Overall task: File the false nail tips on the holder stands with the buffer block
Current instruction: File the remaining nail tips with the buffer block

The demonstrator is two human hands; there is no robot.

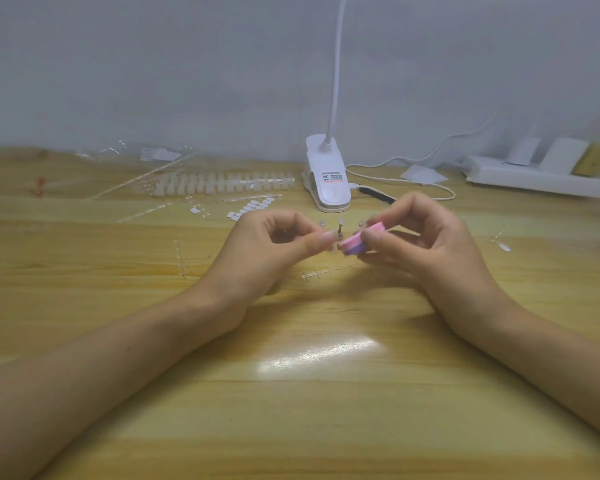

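At frame centre, the left hand point(274, 244) pinches a false nail tip point(336, 246), mostly hidden, between curled thumb and forefinger. The right hand point(426, 247) has its fingers curled round the pink-and-purple buffer block point(356, 242), whose left end lies against that tip. More holder stands point(340, 226) stand on the desk point(326, 393) just behind.

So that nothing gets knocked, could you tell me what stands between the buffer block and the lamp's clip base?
In the head view, a few small holder stands carrying nail tips stand between them.
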